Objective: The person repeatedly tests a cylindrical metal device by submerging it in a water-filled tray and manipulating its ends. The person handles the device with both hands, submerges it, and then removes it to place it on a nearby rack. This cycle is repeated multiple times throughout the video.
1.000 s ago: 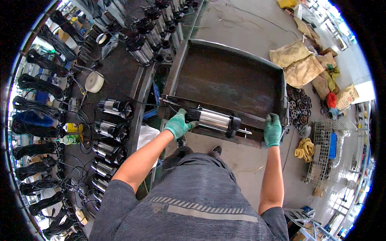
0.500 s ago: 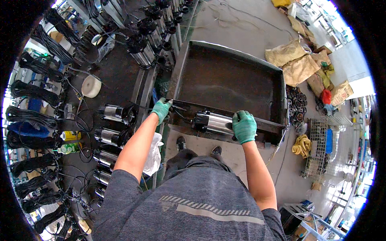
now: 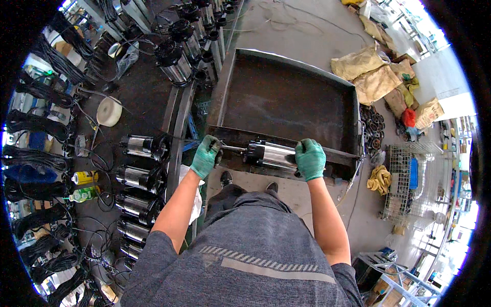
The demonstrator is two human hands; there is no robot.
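A cylindrical silver-and-black motor (image 3: 276, 154) lies on its side along the near edge of a dark metal tray (image 3: 221, 102). My right hand (image 3: 310, 159), in a green glove, grips its right end with the fingers curled over the top. At the other end, my gloved left hand (image 3: 206, 156) is closed around the end of a thin shiny metal rod (image 3: 232, 148). That rod reaches to the left end of the motor; my fingers hide its far part.
More motors (image 3: 137, 177) lie in a row on the dark bench at left, with others (image 3: 174, 64) standing farther back. Coiled black cables (image 3: 38, 120) line the far left. A white roll (image 3: 109, 111) sits on the bench. Sacks (image 3: 376, 84) and a wire cage (image 3: 409, 179) stand at right.
My left hand has drawn slightly nearer and turned, and a straight shiny rod now shows between it and the motor. My right hand stays on the motor. The whole view has shifted slightly.
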